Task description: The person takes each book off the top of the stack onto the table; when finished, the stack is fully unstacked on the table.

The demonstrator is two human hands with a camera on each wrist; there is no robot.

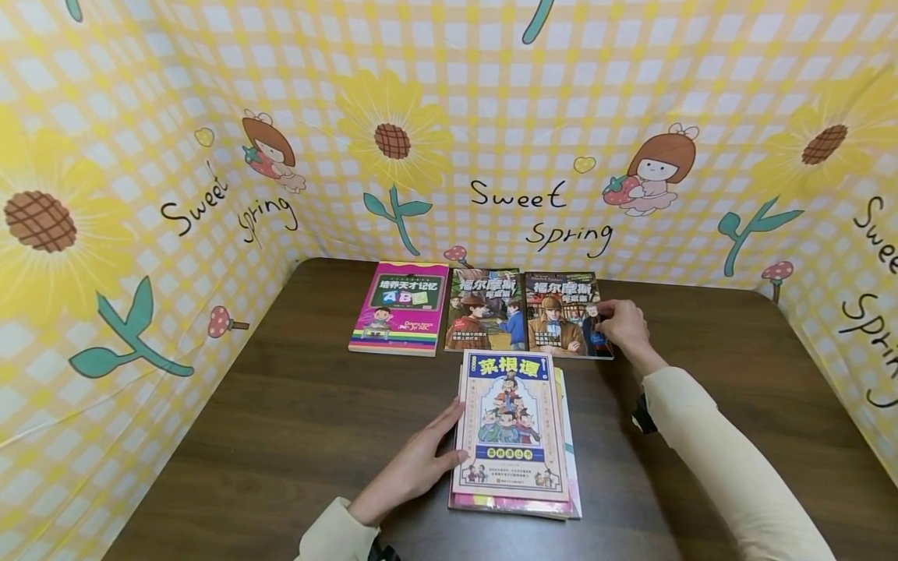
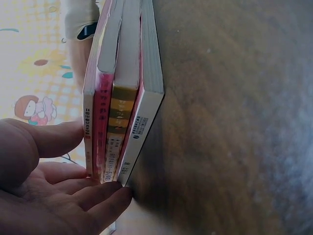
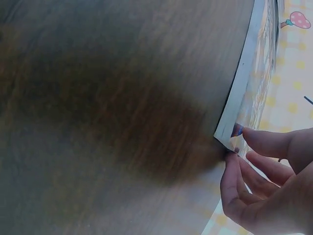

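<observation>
A: What do we log for the right hand (image 1: 627, 327)?

B: Clamped on the right-hand book (image 1: 557, 319) of the row: we see the thumb on its cover and fingertips at its edge, by a near corner. The book lies flat, face up, near the tabletop's (image 1: 266, 436) far edge.

A: And the rest of that row?

B: We note the middle book (image 1: 486, 315), with two figures on its cover, just beside it, then the pink book (image 1: 400, 308) at the left end, on the side of the tabletop's far left corner. All lie face up.

A: Left hand (image 1: 421, 460)?

B: Fingers extended, thumb apart from them. In the left wrist view we find the hand against the spines of a stack (image 2: 126, 107), the thumb at the uppermost book.

A: Stack position and count?

B: We count four spines. It sits nearer the person than the row, away from the tabletop's far edge. The top book (image 1: 512, 425) has a cream cover with a blue title band.

A: Surroundings?

B: Yellow checked cloth (image 1: 463, 93) with printed sunflowers, rising behind the far edge and at both sides.
</observation>
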